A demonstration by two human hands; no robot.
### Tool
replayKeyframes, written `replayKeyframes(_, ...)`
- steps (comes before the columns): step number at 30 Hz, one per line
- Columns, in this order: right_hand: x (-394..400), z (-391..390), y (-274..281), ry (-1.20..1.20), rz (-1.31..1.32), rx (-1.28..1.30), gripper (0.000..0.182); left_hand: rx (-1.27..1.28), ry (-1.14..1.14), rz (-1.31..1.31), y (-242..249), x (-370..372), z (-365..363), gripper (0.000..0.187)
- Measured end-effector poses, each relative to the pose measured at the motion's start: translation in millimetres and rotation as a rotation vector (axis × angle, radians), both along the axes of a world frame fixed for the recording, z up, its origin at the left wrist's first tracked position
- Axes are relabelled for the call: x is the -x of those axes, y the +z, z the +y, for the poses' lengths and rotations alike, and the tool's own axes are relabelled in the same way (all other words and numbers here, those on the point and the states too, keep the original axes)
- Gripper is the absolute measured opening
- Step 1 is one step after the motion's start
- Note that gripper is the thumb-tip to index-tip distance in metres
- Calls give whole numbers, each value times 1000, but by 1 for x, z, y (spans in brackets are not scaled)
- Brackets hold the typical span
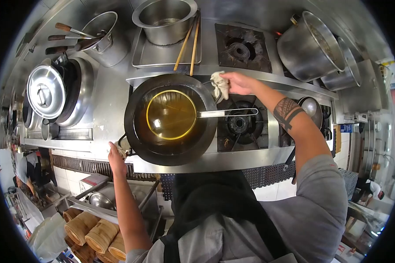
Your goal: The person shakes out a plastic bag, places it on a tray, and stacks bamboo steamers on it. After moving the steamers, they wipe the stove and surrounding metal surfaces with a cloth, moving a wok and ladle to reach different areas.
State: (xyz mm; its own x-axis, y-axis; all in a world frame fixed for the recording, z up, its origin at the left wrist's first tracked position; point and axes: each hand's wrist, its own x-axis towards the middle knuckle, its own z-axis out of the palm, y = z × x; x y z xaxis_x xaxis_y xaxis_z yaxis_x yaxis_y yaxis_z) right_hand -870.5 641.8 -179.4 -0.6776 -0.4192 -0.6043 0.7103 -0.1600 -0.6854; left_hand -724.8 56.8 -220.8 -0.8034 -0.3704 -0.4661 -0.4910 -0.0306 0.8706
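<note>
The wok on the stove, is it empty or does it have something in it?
Not empty. The wok holds a pool of golden liquid, likely oil, with a long-handled strainer resting in it, its handle lying out over the burner.

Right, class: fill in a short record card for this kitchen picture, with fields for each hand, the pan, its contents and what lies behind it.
left hand: grips the wok's near-left handle
right hand: holds a cloth at the wok's far-right rim
wok: large, dark, on the stove
contents: oil, with a strainer resting in it, handle pointing right
behind: chopsticks leaning on a tray that holds a steel pot
</note>
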Motion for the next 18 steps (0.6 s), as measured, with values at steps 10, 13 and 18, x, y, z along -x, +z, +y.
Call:
replayKeyframes(10,14,-4,-3,100,-15,-261,34,-39,-463,199,18,-20,-27,38)
replayKeyframes(13,18,-10,-6,98,-36,-292,36,195,-400,90,33,-14,-3,31)
replayKeyframes(18,17,-12,-10,113,-40,-251,34,167,-369,59,22,-5,-1,30)
